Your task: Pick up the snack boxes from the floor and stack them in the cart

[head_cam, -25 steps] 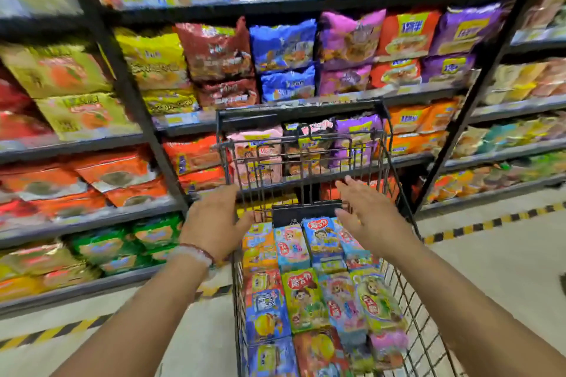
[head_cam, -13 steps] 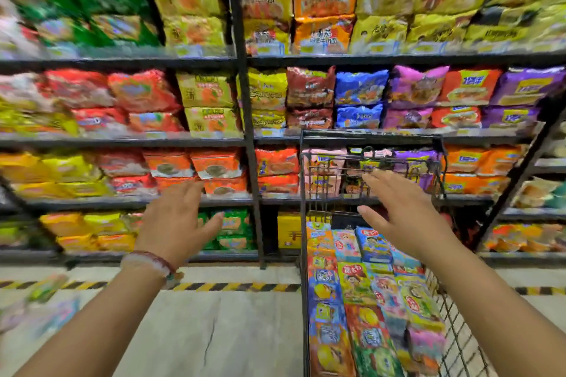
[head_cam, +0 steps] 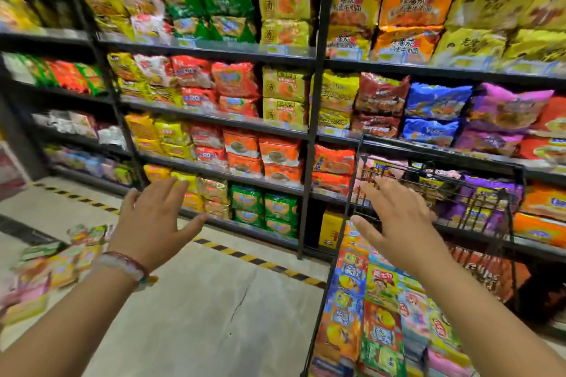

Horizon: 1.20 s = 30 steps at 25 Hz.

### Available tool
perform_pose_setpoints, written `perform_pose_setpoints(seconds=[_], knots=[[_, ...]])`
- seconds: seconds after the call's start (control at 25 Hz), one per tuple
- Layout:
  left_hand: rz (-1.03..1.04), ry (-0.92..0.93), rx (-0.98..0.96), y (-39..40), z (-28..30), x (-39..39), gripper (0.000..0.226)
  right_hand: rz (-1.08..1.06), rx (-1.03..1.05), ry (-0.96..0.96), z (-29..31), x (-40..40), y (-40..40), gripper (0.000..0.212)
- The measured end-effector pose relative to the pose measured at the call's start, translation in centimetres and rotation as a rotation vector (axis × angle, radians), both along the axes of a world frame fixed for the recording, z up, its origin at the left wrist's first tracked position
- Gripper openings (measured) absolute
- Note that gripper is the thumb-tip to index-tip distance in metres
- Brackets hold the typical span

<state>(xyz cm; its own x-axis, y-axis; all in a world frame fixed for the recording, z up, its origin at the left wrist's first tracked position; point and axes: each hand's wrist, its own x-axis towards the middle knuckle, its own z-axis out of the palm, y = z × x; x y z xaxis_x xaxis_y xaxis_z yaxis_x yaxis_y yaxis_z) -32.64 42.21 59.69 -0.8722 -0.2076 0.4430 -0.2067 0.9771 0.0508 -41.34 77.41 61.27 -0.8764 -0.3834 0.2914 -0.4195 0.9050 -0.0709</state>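
A black wire cart point(head_cam: 510, 217) stands at the right, packed with colourful snack boxes point(head_cam: 379, 309) laid in rows. More snack boxes point(head_cam: 58, 266) lie scattered on the floor at the far left, blurred. My left hand point(head_cam: 153, 223) hovers over the bare floor, fingers spread, holding nothing; a beaded bracelet is on its wrist. Over the cart's near left part floats my right hand point(head_cam: 395, 220), also spread and empty. Neither hand touches a box.
Tall black shelves point(head_cam: 315, 95) full of noodle and snack bags run along the back. A yellow-black striped line point(head_cam: 257, 260) marks the concrete floor in front of them. A yellow box point(head_cam: 330, 229) sits under the lowest shelf beside the cart.
The view has swung left, so the cart has slid to the right edge and the floor boxes have come into sight. Both hands have lifted away from the cart's boxes and spread.
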Motion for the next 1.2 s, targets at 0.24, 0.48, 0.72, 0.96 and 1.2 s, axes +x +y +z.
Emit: perform_pose_setpoints(seconds=[0.24,0.48,0.72,0.96,1.2], knots=[[0.169,0.037,-0.002,-1.7,-0.5,8.0,0.072,0.187,0.017,0.006,-0.8,1.7,-4.9,0.090],[0.307,0.041,-0.021,-7.0,-0.9,15.9,0.067,0.348,0.046,0.031,-0.6,3.9,-13.4,0.065],[0.433,0.070,-0.088,-15.2,-0.4,23.1,0.064,0.464,0.017,0.085,0.2,7.2,-24.6,0.064],[0.559,0.037,-0.131,-25.5,-0.3,31.2,0.065,0.576,-0.043,0.083,-0.3,11.9,-37.4,0.088],[0.611,0.019,-0.134,-32.4,-0.5,36.9,0.062,0.673,-0.108,0.075,-1.7,15.7,-47.4,0.078]])
